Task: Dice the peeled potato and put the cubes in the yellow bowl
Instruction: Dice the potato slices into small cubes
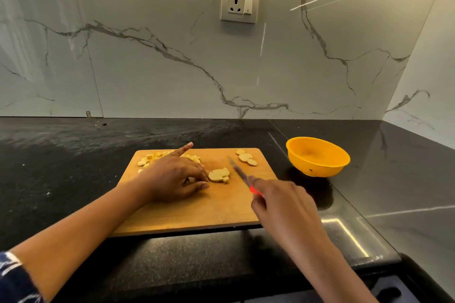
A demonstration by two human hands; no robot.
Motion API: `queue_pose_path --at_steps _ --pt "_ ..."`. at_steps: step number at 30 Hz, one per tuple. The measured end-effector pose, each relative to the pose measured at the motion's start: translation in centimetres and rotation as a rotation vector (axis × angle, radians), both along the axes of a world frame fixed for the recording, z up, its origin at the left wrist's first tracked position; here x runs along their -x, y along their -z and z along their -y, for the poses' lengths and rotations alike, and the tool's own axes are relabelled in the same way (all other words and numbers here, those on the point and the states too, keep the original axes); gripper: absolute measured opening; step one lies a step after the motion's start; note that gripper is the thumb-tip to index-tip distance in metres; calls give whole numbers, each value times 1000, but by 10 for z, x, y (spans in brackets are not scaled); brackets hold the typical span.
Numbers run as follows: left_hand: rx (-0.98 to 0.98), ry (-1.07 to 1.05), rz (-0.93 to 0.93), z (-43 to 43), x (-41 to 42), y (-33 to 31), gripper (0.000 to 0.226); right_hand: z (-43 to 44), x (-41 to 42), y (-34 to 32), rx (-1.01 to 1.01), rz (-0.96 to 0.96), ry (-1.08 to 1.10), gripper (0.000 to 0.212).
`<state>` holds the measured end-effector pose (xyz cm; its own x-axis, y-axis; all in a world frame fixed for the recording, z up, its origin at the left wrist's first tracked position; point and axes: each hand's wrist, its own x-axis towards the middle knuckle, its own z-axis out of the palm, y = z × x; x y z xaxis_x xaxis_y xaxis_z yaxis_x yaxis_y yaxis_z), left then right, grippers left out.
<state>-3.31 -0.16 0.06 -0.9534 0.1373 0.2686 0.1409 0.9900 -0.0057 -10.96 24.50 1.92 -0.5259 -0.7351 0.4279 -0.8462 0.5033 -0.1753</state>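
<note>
A wooden cutting board (197, 206) lies on the black counter. At its middle sits a stack of potato slices (219, 175), and my left hand (172, 177) steadies it with curled fingertips, the index finger pointing away. A pile of potato cubes (157, 158) lies at the board's far left, partly hidden by that hand. A few round slices (247, 157) rest at the far right. My right hand (283, 206) grips a red-handled knife (240, 173), its blade raised just right of the stack. The yellow bowl (317, 157) stands right of the board and looks empty.
A marble backsplash with a wall socket (240, 4) rises behind the counter, and a side wall closes the right end. The counter's front edge runs just below the board. A dark fixture (403, 285) shows at the bottom right.
</note>
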Motion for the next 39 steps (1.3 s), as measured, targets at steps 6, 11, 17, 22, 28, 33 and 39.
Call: queue_pose_path --at_steps 6,11,17,22,28,33,39 --pt "-30 -136 54 -22 19 -15 74 36 54 13 167 16 191 46" --pt "-121 -99 225 -36 53 -15 40 38 66 22 181 23 134 46" --pt "-81 -141 128 -4 44 -18 16 36 69 25 183 65 110 46" --pt "-41 -243 31 25 19 -32 12 44 66 21 210 67 90 45" --pt "-279 -304 -6 31 0 -38 22 55 68 16 260 78 66 43" --pt "8 -180 204 2 17 -24 55 69 74 15 249 132 81 44" --pt "121 -379 47 20 22 -20 49 56 85 22 241 145 133 43"
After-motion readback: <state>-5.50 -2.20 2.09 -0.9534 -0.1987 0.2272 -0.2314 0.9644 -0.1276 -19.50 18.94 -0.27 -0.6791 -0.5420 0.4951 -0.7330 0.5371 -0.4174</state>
